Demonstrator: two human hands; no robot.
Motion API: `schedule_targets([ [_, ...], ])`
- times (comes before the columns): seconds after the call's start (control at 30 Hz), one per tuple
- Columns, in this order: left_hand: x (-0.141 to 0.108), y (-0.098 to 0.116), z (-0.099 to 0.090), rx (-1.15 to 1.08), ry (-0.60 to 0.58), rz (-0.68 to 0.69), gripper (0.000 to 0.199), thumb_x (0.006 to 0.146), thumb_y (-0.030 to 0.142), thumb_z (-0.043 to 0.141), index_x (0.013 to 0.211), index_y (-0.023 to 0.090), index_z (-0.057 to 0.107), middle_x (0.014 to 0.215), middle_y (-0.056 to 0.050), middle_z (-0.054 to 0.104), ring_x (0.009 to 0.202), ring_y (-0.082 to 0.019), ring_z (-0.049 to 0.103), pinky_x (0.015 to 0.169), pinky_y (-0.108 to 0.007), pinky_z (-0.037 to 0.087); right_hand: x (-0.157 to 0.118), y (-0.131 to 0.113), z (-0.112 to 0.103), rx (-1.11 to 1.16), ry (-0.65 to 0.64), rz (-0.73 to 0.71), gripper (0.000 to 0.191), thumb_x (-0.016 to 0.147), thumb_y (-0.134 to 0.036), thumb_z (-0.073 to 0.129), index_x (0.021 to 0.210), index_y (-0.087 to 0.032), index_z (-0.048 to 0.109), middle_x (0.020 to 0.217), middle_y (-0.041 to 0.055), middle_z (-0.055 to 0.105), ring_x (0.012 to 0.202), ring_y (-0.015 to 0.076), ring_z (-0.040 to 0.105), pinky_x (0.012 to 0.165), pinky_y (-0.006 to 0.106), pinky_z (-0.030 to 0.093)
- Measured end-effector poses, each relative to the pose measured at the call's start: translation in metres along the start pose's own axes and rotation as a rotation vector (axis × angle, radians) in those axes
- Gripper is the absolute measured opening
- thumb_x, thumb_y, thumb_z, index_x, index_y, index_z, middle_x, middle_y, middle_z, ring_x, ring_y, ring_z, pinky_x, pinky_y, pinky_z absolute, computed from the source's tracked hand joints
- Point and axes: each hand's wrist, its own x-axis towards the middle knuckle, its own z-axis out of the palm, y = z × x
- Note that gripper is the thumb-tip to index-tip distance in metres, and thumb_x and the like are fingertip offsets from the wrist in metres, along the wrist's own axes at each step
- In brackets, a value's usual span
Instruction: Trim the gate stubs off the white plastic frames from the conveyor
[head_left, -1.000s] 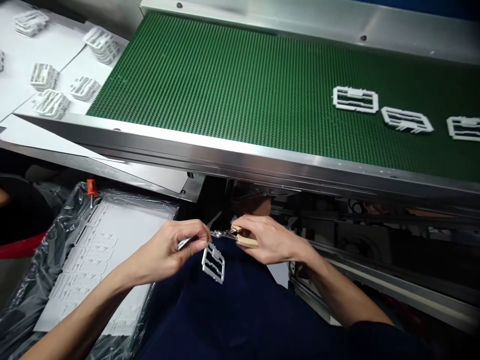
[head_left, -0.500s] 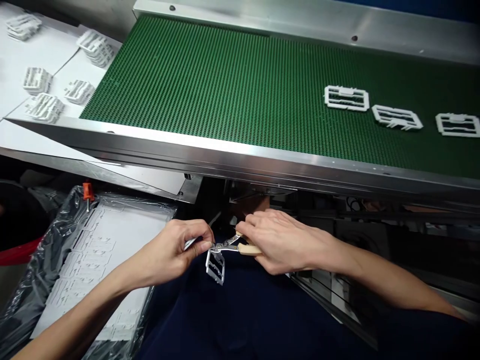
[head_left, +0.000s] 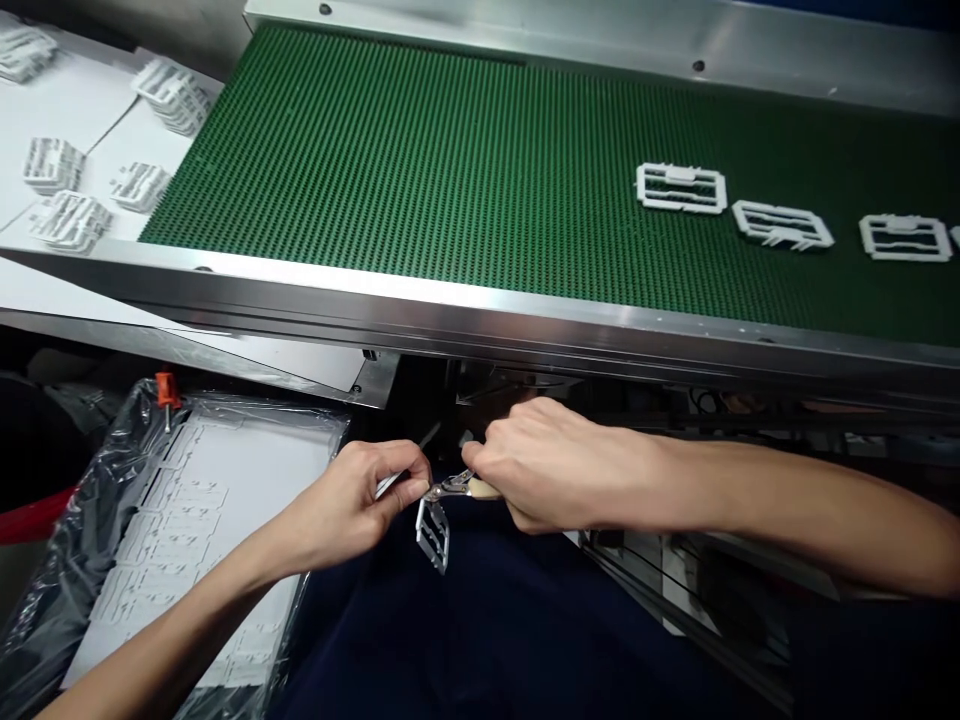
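Note:
My left hand [head_left: 381,490] pinches a white plastic frame [head_left: 433,540], which hangs below the fingertips over dark blue clothing. A thin white piece also shows between the thumb and fingers; whether it belongs to that frame I cannot tell. Wrapped round the pale handles of small cutting pliers [head_left: 454,486] is my right hand [head_left: 536,470]. The pliers' metal jaws point left and meet the top of the frame, close to my left fingertips. Their very tips are partly hidden there.
A green conveyor belt [head_left: 420,170] with a metal side rail [head_left: 465,305] crosses ahead, carrying several white frames [head_left: 681,188]. Stacks of frames [head_left: 171,95] stand on white sheets at left. Below is a plastic-lined box [head_left: 255,470] with frames in rows and an orange-handled tool [head_left: 166,398].
My right hand has turned and closed further round the pliers, bringing the handles together. My left hand keeps its pinch on the frame. The view has shifted slightly.

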Motion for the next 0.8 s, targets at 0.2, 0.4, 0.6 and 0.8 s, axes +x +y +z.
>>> schedule_targets([
  [0.2, -0.001, -0.014, 0.011, -0.152, 0.018, -0.067, 0.019, 0.086, 0.037, 0.052, 0.091, 0.019, 0.056, 0.082, -0.001, 0.056, 0.074, -0.017, 0.05, 0.067, -0.026, 0.039, -0.016, 0.029, 0.027, 0.168, -0.029, 0.209, 0.003, 0.069, -0.017, 0.057, 0.066, -0.017, 0.057, 0.053, 0.0026, 0.052, 0.041, 0.0124, 0.044, 0.04, 0.025, 0.022],
  [0.4, 0.007, -0.03, 0.024, -0.494, 0.041, -0.177, 0.03, 0.082, 0.038, 0.058, 0.105, 0.018, 0.057, 0.098, -0.007, 0.063, 0.089, -0.021, 0.056, 0.076, -0.028, 0.043, -0.029, 0.043, 0.063, 0.265, 0.055, 0.438, 0.016, 0.083, -0.031, 0.048, 0.083, -0.019, 0.058, 0.066, 0.0035, 0.06, 0.053, 0.0146, 0.052, 0.045, 0.025, 0.026],
  [0.6, 0.015, -0.038, 0.026, -0.95, 0.127, -0.331, 0.044, 0.086, 0.05, 0.046, 0.104, 0.014, 0.064, 0.084, -0.008, 0.067, 0.067, -0.016, 0.059, 0.058, -0.023, 0.046, -0.014, 0.027, 0.077, 0.36, 0.326, 0.451, 0.024, 0.085, -0.036, 0.049, 0.104, -0.021, 0.054, 0.09, 0.0045, 0.063, 0.078, 0.0186, 0.06, 0.059, 0.024, 0.034],
  [0.8, 0.017, -0.035, 0.033, -1.031, 0.089, -0.409, 0.044, 0.084, 0.052, 0.049, 0.096, 0.013, 0.067, 0.079, -0.008, 0.068, 0.067, -0.017, 0.062, 0.057, -0.023, 0.048, 0.018, 0.013, 0.083, 0.69, 0.526, 0.357, 0.029, 0.085, -0.046, 0.048, 0.099, -0.021, 0.051, 0.084, -0.0004, 0.062, 0.075, 0.0145, 0.059, 0.061, 0.022, 0.037],
])
